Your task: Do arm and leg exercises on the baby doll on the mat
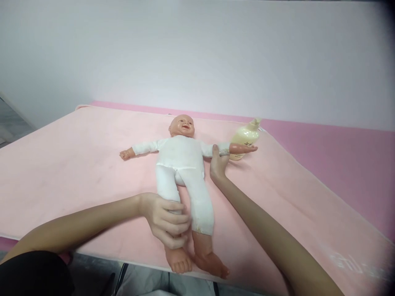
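Left hand (pixel 168 224) wrapped round doll (pixel 182 164) shin, right hand (pixel 218 162) gripping its outstretched arm

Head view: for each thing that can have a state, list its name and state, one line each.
Doll: lying face up, arms spread.
Bottle: tilted, behind the doll's hand.
Left hand: closed around the doll's lower leg.
Right hand: gripping the doll's forearm.
Pink blanket: spread flat.

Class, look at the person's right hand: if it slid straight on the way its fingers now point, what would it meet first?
The right hand grips the doll's arm, its fingers pointing away from the person. Beyond that arm lies only bare pink blanket. The cream lotion bottle sits off to the right, so probably outside that line, though depth is unclear.
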Available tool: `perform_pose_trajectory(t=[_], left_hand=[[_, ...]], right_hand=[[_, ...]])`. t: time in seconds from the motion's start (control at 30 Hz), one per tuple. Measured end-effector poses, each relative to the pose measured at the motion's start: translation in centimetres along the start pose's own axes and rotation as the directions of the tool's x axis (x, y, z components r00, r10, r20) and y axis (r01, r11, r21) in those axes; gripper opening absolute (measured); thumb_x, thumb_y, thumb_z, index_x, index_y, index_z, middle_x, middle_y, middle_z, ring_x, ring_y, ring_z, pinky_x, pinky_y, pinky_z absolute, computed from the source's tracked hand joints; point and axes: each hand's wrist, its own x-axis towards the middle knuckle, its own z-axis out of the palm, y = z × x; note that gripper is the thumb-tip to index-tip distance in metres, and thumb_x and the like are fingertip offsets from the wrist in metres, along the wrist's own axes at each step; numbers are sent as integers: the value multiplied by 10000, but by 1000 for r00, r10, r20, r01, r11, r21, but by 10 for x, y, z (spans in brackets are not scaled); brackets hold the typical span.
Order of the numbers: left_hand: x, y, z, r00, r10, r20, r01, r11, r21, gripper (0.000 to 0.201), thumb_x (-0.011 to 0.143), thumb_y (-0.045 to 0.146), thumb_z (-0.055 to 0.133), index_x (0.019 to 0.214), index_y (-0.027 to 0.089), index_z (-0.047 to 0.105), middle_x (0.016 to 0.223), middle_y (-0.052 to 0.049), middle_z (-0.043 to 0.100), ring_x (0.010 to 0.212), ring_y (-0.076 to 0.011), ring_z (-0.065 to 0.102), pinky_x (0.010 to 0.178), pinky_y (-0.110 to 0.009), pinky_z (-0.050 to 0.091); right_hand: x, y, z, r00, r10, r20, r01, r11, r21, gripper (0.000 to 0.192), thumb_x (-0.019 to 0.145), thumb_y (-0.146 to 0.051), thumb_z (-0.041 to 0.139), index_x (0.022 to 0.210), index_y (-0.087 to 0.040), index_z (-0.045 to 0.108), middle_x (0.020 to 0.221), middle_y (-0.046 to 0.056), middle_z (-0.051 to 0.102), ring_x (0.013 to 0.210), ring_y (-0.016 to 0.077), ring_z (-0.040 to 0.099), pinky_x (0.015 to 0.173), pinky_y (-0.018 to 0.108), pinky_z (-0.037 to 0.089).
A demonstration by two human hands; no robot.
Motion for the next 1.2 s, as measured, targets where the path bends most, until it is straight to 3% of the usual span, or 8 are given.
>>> perform_pose_trajectory(t=[0.13, 0.27, 0.47, 0.57, 0.73, 0.83, 1.0, 1.2], left_hand=[[-22, -2, 1, 939, -295, -178, 320, 939, 129, 155, 725, 459, 715, 825, 391, 617, 953, 104, 703, 1069, -141, 605, 1160, -412, 287], [-51, -17, -2, 685, -729, -15, 728, 682, 67, 387, 715, 555, 703, 982, 296, 595, 1198, -37, 645, 1247, -289, 509, 1131, -615, 221], [-62, -37, -3, 389, -914, -112, 892, 405, -200, 456, 808, 454, 650, 1182, 251, 484, 1248, -97, 583, 1290, -287, 471, 1061, -581, 384], [-57, -33, -5, 452, -882, -135, 874, 468, -128, 446, 800, 457, 653, 1166, 257, 495, 1247, -96, 586, 1309, -289, 447, 1077, -578, 364], [-33, -15, -6, 834, -550, -43, 551, 827, 115, 255, 744, 423, 716, 909, 267, 599, 1182, -56, 638, 1212, -261, 547, 1148, -579, 222], [-14, -8, -6, 947, -316, -53, 319, 946, 62, 163, 725, 304, 719, 851, 292, 617, 918, -6, 697, 1010, -173, 657, 1113, -411, 371], [-2, 0, -10, 935, -354, -11, 351, 931, -100, 49, 763, 270, 643, 750, 251, 599, 783, 0, 702, 869, -176, 691, 896, -346, 567], [-25, -1, -13, 826, -560, -65, 558, 829, -43, 141, 843, 358, 605, 937, 268, 551, 1138, -38, 677, 1218, -233, 554, 1115, -547, 332]], right_hand=[[1, 10, 0, 946, -170, 278, 228, 954, -194, 292, 777, -396, 576, 967, -175, 560, 994, 79, 623, 964, 230, 576, 916, 412, 456], [6, 18, 1, 837, -298, 458, 450, 851, -269, 374, 747, -267, 562, 1113, -199, 526, 1137, 105, 555, 1107, 254, 502, 964, 429, 421], [9, 22, 0, 809, -285, 515, 476, 831, -288, 328, 757, -220, 504, 1081, -189, 547, 1107, 111, 564, 1066, 254, 502, 936, 429, 422], [7, 19, 0, 846, -236, 477, 386, 890, -244, 347, 751, -269, 550, 1088, -187, 560, 1109, 105, 586, 1075, 253, 516, 942, 420, 421], [3, 10, 1, 958, -30, 285, 49, 997, -57, 378, 769, -466, 572, 975, -151, 599, 1010, 97, 654, 996, 239, 591, 932, 403, 442], [1, 5, 2, 984, -28, 175, 20, 999, 50, 462, 789, -527, 545, 1028, -136, 600, 1072, 107, 650, 1071, 233, 585, 987, 392, 421], [5, 4, 0, 995, 104, 4, -104, 986, 131, 621, 792, -523, 539, 1264, -126, 470, 1326, 141, 517, 1253, 220, 486, 1071, 375, 375], [2, 8, -2, 999, -49, 24, 50, 997, -66, 532, 821, -484, 515, 1227, -145, 460, 1250, 147, 551, 1217, 246, 499, 1054, 424, 378]])
